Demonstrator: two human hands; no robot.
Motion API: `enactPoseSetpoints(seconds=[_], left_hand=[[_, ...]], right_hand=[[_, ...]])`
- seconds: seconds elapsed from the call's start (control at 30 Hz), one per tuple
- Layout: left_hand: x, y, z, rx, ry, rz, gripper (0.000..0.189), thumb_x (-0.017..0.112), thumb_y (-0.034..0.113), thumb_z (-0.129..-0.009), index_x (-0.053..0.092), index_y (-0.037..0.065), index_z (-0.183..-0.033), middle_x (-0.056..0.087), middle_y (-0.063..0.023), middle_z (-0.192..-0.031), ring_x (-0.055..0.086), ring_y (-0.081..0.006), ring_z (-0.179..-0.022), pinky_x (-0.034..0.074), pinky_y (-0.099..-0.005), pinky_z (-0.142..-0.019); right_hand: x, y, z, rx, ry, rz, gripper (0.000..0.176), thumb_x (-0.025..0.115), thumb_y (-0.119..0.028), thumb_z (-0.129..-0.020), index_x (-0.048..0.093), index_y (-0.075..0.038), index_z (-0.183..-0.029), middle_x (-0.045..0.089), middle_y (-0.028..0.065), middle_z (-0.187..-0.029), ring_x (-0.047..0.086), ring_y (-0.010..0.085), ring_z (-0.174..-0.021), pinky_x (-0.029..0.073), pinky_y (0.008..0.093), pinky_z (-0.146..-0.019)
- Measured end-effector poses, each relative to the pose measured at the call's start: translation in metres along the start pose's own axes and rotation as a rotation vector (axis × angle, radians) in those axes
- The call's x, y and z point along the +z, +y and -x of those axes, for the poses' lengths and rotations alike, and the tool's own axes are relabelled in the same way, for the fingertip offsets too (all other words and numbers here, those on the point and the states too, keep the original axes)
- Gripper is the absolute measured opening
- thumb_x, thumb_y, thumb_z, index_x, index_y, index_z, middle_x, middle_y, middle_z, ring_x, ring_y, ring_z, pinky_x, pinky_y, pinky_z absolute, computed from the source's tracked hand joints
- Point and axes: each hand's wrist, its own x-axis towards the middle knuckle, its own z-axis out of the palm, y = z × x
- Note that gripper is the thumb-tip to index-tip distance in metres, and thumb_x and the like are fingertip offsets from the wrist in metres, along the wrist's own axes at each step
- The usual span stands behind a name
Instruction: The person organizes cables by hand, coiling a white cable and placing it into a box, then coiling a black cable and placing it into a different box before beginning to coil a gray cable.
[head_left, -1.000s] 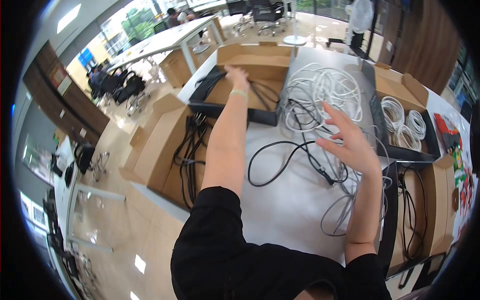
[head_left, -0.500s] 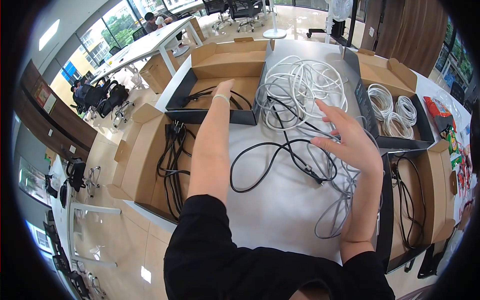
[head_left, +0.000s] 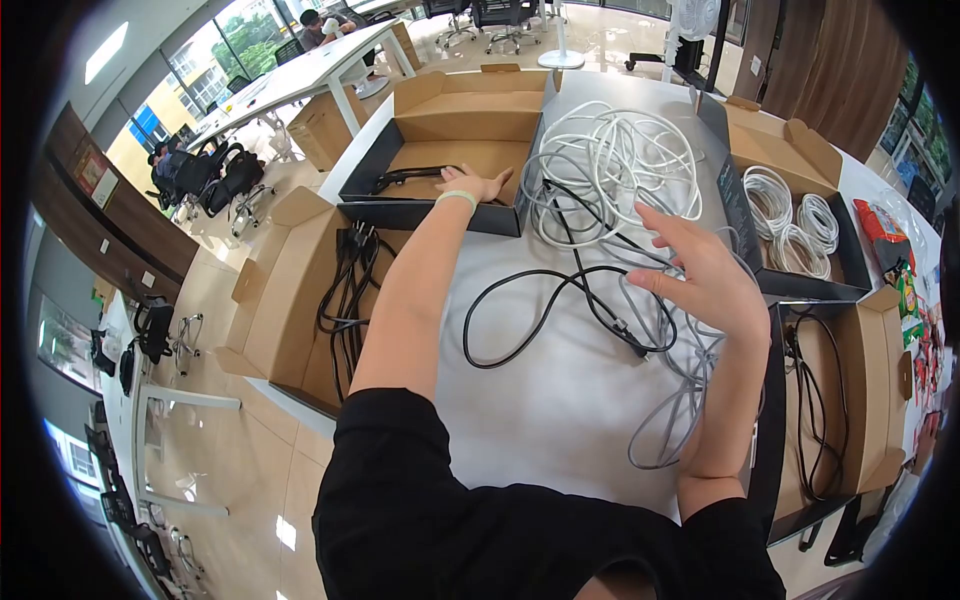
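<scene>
My left hand (head_left: 480,186) is inside the back left open box (head_left: 440,222), low over its floor, with fingers apart. A black cable (head_left: 412,176) lies in that box, its visible end beside my fingertips; the part under my hand is hidden. My right hand (head_left: 705,285) hovers over the table with fingers spread and holds nothing. Below it are tangled grey cables (head_left: 690,385) and the end of a loose black power cord (head_left: 508,358). Behind my right hand sits a large tangle of white cable (head_left: 625,150).
The front left box (head_left: 285,300) holds black power cords (head_left: 345,300). Coiled white cables (head_left: 800,225) fill part of the back right box (head_left: 820,285). Another black cable (head_left: 822,400) lies in the front right box (head_left: 870,400). Snack packets (head_left: 885,235) are at the far right.
My left hand has shifted right inside the back left box and its fingers have spread. The black cable there now lies more bunched toward the left. My right hand stays nearly still.
</scene>
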Motion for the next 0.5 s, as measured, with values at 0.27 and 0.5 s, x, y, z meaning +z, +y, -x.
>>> enactPoseSetpoints(seconds=[0.27,0.5], left_hand=[[-0.022,0.008,0.037,0.316,0.414,0.110,0.077,0.022,0.064,-0.082,0.037,0.003,-0.126,0.042,-0.0246,-0.123,0.042,-0.0319,-0.115,0.033,-0.0438,-0.093],[-0.055,0.023,0.129,0.541,0.883,1.242,0.046,0.043,0.041,-0.087,0.057,-0.003,-0.095,0.061,-0.0160,-0.083,0.058,-0.0225,-0.079,0.043,-0.0309,-0.072]], right_hand=[[0.023,0.019,-0.015,0.145,-0.433,0.083,0.045,0.070,-0.036,-0.061,0.061,0.002,-0.084,0.061,0.0163,-0.081,0.058,0.0278,-0.078,0.046,0.0340,-0.068],[0.079,0.028,-0.024,0.151,-0.576,0.360,0.027,0.065,-0.021,-0.064,0.063,-0.003,-0.083,0.062,0.0135,-0.076,0.059,0.0277,-0.076,0.046,0.0331,-0.070]])
